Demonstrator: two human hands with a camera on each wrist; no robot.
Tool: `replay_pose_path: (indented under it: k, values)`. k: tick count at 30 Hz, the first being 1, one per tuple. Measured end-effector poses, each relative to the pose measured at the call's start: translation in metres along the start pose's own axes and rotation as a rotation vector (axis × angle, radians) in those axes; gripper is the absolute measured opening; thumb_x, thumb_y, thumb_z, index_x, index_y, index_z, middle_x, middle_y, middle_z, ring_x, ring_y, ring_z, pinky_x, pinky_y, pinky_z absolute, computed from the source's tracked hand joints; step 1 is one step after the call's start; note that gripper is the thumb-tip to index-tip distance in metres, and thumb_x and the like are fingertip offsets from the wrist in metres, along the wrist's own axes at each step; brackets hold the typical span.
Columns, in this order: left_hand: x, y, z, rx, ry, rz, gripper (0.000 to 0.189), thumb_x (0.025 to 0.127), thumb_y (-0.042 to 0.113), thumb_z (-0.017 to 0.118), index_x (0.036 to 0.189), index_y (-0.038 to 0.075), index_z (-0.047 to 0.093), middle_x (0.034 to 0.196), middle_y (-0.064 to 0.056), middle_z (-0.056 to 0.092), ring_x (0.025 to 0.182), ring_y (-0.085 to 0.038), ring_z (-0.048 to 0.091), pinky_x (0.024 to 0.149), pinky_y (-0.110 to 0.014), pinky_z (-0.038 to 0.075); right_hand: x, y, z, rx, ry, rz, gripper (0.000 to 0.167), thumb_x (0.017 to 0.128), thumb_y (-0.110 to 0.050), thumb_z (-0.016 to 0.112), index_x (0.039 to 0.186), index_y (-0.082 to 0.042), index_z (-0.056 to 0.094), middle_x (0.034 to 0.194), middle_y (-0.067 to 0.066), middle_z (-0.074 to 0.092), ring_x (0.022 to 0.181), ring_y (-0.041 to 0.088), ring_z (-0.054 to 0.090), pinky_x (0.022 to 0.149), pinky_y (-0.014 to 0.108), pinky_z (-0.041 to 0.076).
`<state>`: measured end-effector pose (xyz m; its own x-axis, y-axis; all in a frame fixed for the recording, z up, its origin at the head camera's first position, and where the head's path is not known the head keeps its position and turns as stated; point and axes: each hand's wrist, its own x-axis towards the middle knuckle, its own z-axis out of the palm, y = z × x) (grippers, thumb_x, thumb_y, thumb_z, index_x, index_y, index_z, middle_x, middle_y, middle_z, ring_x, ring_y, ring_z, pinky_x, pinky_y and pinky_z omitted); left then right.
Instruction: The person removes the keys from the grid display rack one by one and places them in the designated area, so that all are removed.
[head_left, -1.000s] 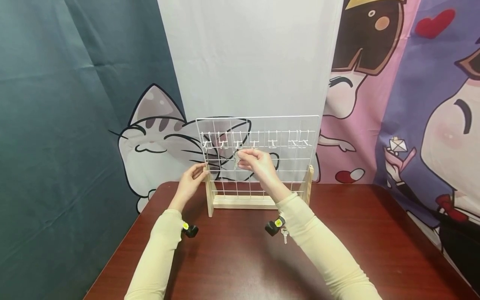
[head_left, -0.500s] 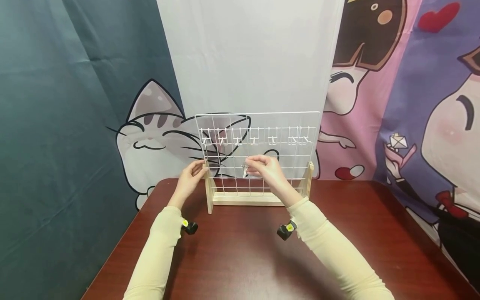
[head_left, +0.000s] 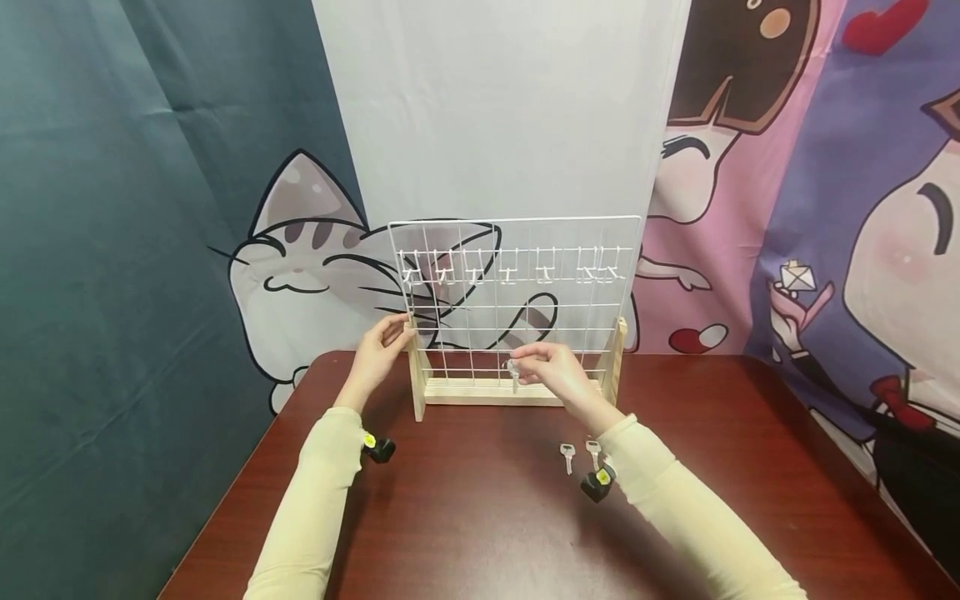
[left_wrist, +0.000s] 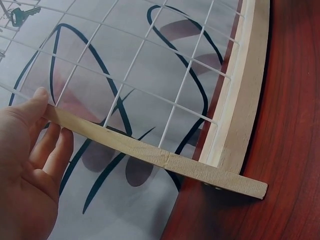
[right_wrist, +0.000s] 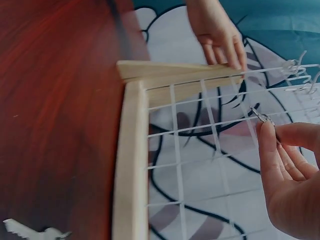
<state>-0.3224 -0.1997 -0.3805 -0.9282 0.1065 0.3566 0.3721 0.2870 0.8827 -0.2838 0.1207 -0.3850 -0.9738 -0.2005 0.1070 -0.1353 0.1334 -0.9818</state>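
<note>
A white wire grid rack [head_left: 517,317] stands upright in a wooden stand [head_left: 491,392]. My left hand [head_left: 378,346] pinches the top of the stand's left upright [left_wrist: 115,137] between thumb and fingers. In front of the grid's lower part, my right hand [head_left: 555,373] holds a small metal key [head_left: 514,382] by thumb and fingertips. That key [right_wrist: 263,117] shows edge-on at the fingertips in the right wrist view. White hooks [head_left: 507,275] line the upper part of the grid. A key [left_wrist: 22,16] appears near the hooks in the left wrist view's corner.
Two more keys, one left [head_left: 567,457] and one right [head_left: 593,452], lie on the reddish-brown table [head_left: 480,517] beside the right sleeve [head_left: 675,492]. A patterned cloth backdrop [head_left: 510,125] rises behind the table.
My right hand has moved down and to the right with the key, from near the hooks to the lower grid. Two table keys now show beside the sleeve. The left hand keeps its grip.
</note>
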Motion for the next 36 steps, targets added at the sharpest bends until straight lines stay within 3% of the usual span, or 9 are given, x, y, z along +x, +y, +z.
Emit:
replay_pose_path:
  k: [2, 9, 14, 21, 25, 32, 36]
  values:
    - [0.001, -0.002, 0.0, 0.003, 0.001, 0.004, 0.041, 0.1, 0.009, 0.063, 0.136, -0.009, 0.055, 0.143, -0.024, 0.053, 0.137, -0.038, 0.046, 0.113, -0.043, 0.041, -0.003, 0.009, -0.001, -0.02, 0.001, 0.001, 0.024, 0.092, -0.003, 0.066, 0.113, 0.008, 0.07, 0.101, 0.016, 0.074, 0.076, 0.013, 0.07, 0.077, 0.032, 0.063]
    - [0.014, -0.037, 0.0, -0.006, 0.023, 0.031, 0.043, 0.1, 0.017, 0.065, 0.137, -0.003, 0.057, 0.144, -0.022, 0.054, 0.138, -0.036, 0.045, 0.115, -0.042, 0.039, -0.014, 0.039, -0.001, -0.038, -0.019, 0.042, 0.026, 0.091, 0.0, 0.064, 0.115, 0.01, 0.068, 0.101, 0.018, 0.073, 0.077, 0.015, 0.069, 0.081, 0.039, 0.063]
    - [0.016, -0.041, 0.0, -0.005, 0.04, 0.042, 0.043, 0.099, 0.022, 0.067, 0.135, 0.0, 0.059, 0.142, -0.019, 0.056, 0.137, -0.033, 0.048, 0.113, -0.039, 0.041, -0.019, 0.058, -0.001, -0.023, -0.027, 0.065, 0.029, 0.09, 0.005, 0.063, 0.118, 0.014, 0.064, 0.097, 0.016, 0.072, 0.078, 0.015, 0.069, 0.08, 0.043, 0.063]
    - [0.015, -0.042, 0.0, 0.0, 0.038, 0.04, 0.043, 0.099, 0.022, 0.067, 0.135, 0.0, 0.059, 0.143, -0.019, 0.056, 0.137, -0.033, 0.048, 0.113, -0.039, 0.041, -0.028, 0.08, -0.001, -0.024, -0.081, 0.088, 0.03, 0.091, 0.009, 0.06, 0.119, 0.019, 0.062, 0.097, 0.019, 0.072, 0.078, 0.016, 0.069, 0.079, 0.039, 0.063]
    - [0.014, -0.04, 0.001, -0.013, 0.027, 0.03, 0.044, 0.1, 0.018, 0.066, 0.137, -0.003, 0.057, 0.144, -0.02, 0.054, 0.138, -0.034, 0.046, 0.114, -0.041, 0.04, -0.032, 0.09, -0.001, -0.042, -0.113, 0.076, 0.028, 0.092, 0.009, 0.06, 0.117, 0.021, 0.061, 0.099, 0.022, 0.072, 0.08, 0.017, 0.069, 0.076, 0.037, 0.064]
    - [0.002, -0.005, 0.0, -0.013, 0.0, 0.001, 0.042, 0.101, 0.011, 0.064, 0.136, -0.008, 0.055, 0.144, -0.024, 0.052, 0.138, -0.037, 0.046, 0.113, -0.041, 0.041, -0.039, 0.102, 0.006, -0.091, -0.111, 0.1, 0.018, 0.092, 0.008, 0.063, 0.108, 0.017, 0.066, 0.089, 0.014, 0.072, 0.073, 0.016, 0.07, 0.07, 0.037, 0.064]
    - [0.001, -0.005, 0.0, -0.022, 0.0, -0.008, 0.043, 0.1, 0.012, 0.064, 0.136, -0.009, 0.054, 0.144, -0.024, 0.052, 0.137, -0.038, 0.046, 0.113, -0.042, 0.041, -0.042, 0.107, 0.01, -0.139, -0.096, 0.095, 0.012, 0.091, 0.008, 0.065, 0.101, 0.013, 0.069, 0.085, 0.012, 0.072, 0.072, 0.02, 0.072, 0.067, 0.033, 0.064]
